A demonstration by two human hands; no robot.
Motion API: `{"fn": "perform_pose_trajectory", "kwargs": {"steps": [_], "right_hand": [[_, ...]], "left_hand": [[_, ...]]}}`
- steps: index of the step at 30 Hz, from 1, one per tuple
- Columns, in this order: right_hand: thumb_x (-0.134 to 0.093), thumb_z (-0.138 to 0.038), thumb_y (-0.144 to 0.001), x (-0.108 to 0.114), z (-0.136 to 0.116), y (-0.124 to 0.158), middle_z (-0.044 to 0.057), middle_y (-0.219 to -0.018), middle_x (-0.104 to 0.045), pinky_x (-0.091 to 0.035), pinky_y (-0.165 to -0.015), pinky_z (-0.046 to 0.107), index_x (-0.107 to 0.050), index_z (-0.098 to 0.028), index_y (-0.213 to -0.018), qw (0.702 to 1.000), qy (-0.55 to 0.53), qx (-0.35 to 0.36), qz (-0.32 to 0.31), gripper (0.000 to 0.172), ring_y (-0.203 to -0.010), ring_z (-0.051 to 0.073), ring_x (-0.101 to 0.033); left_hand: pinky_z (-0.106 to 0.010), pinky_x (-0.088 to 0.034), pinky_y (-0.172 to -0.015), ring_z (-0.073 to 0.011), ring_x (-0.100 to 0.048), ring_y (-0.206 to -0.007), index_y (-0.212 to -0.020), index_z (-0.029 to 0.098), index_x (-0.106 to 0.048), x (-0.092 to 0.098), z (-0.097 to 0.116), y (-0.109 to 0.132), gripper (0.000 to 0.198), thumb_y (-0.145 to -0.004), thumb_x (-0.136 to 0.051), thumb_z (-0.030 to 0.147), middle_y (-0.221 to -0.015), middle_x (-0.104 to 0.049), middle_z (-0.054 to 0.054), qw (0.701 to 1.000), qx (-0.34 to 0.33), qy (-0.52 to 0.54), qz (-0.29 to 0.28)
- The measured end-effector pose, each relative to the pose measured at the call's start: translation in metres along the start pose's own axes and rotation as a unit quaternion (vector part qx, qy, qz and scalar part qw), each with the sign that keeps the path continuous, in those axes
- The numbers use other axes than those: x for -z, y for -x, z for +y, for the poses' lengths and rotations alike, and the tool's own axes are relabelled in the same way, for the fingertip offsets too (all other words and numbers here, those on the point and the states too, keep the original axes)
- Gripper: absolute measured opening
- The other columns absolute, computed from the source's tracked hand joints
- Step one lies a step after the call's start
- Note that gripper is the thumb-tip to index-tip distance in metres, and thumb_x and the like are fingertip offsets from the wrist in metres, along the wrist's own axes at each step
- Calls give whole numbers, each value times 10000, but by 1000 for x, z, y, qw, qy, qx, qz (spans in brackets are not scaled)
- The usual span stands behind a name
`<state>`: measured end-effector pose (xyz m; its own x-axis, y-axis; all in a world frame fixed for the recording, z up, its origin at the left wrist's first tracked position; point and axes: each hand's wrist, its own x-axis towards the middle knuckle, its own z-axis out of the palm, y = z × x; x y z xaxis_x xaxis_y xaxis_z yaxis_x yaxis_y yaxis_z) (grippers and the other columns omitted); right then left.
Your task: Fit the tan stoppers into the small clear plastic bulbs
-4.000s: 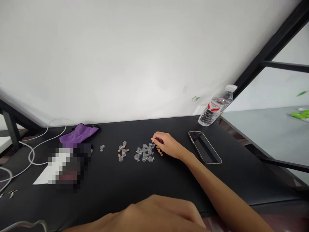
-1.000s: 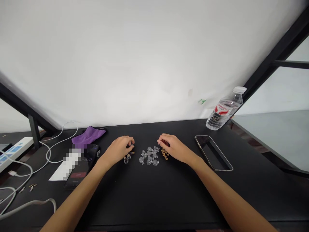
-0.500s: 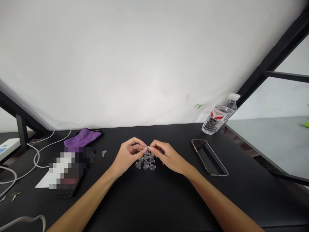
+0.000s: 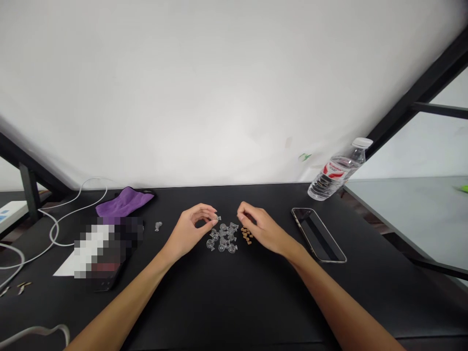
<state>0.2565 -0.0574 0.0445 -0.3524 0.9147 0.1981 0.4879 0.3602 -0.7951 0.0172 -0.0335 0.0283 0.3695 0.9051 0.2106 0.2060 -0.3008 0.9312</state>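
My left hand (image 4: pixel 192 229) hangs just above the table, pinching a tiny glass bottle (image 4: pixel 218 218) between thumb and fingertips. Below and between my hands lies a loose cluster of several small round glass bottles (image 4: pixel 222 239). My right hand (image 4: pixel 258 228) is curled just above a small heap of cork stoppers (image 4: pixel 247 235), and its fingertips hide whether it holds one. Both hands are apart and above the black table (image 4: pixel 219 302).
One more glass piece (image 4: pixel 158 226) lies to the left. Beyond it are a purple cloth (image 4: pixel 124 204), a pixelated object (image 4: pixel 104 248) and a white cable (image 4: pixel 54 229). On the right are a smartphone (image 4: pixel 318 235) and a water bottle (image 4: pixel 331 171).
My hands were together over the cluster, meeting at the tiny bottle. They have moved apart, with the bottle staying in my left hand and my right hand drawing back over the corks.
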Motion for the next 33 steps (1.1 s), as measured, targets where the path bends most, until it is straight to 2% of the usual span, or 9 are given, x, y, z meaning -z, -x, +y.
{"fn": "perform_pose_trajectory", "kwargs": {"steps": [2, 5, 8, 14, 19, 22, 25, 29, 33], "right_hand": [[-468, -360, -1037, 12, 6, 1, -33, -739, -493, -365, -649, 263, -482, -214, -819, 999, 31, -7, -6, 262, -679, 139, -447], [-532, -344, -995, 27, 15, 3, -26, -738, -518, -372, -622, 264, -562, -205, -834, 996, 68, -26, -60, 215, -657, 138, -446], [-569, -312, -959, 34, 21, 6, -29, -728, -523, -364, -596, 261, -612, -200, -852, 991, 94, -28, -91, 161, -632, 131, -430], [-619, -295, -910, 35, 28, 8, -34, -697, -520, -358, -572, 248, -666, -193, -870, 986, 97, -32, -129, 119, -611, 124, -432], [-650, -245, -866, 38, 27, 10, -36, -698, -513, -359, -572, 243, -709, -203, -901, 980, 94, -34, -173, 80, -612, 122, -449], [-649, -213, -852, 38, 25, 11, -27, -719, -530, -366, -584, 248, -715, -203, -890, 979, 92, -32, -179, 77, -628, 125, -465], [-669, -223, -840, 38, 24, 11, -24, -732, -536, -371, -592, 250, -713, -203, -892, 981, 87, -37, -172, 70, -634, 126, -462], [-661, -278, -877, 37, 24, 10, -38, -691, -489, -351, -572, 246, -700, -203, -884, 984, 81, -43, -153, 85, -607, 123, -425], [-596, -334, -951, 31, 22, 7, -54, -635, -457, -325, -546, 248, -666, -201, -883, 989, 69, -43, -122, 165, -573, 122, -390]], "left_hand": [[-369, -524, -882, -229, -683, -964, -1037, 215, -715, 2, -6, 0, 141, -912, -708, 279, -993, -748, -50, 994, -1, -107, -1], [-405, -486, -893, -253, -625, -965, -1024, 263, -746, 1, -10, 2, 116, -935, -673, 273, -1030, -737, -35, 965, -10, -260, -15], [-410, -468, -905, -252, -585, -936, -1051, 279, -745, -1, -10, 6, 139, -961, -639, 273, -1038, -716, -32, 947, -24, -318, -28], [-387, -480, -884, -252, -598, -936, -1055, 275, -751, 0, -12, 5, 193, -991, -569, 278, -1026, -712, -43, 949, -24, -312, -39], [-342, -479, -886, -211, -634, -914, -1018, 236, -726, 20, 0, 0, 189, -997, -543, 278, -990, -700, -34, 964, -47, -259, -44], [-286, -463, -714, -176, -598, -767, -929, 218, -717, 38, 12, 0, 207, -988, -551, 326, -867, -662, -21, 966, -27, -241, -92], [-275, -434, -658, -168, -566, -724, -879, 211, -712, 49, 19, 2, 211, -952, -614, 383, -823, -640, -17, 957, -7, -240, -161], [-279, -430, -671, -188, -576, -768, -861, 216, -709, 50, 13, 7, 232, -871, -720, 448, -840, -630, -23, 944, -7, -260, -205], [-293, -449, -736, -218, -609, -854, -848, 232, -731, 49, -2, 9, 203, -853, -746, 434, -849, -634, -28, 939, -22, -265, -220]]}}
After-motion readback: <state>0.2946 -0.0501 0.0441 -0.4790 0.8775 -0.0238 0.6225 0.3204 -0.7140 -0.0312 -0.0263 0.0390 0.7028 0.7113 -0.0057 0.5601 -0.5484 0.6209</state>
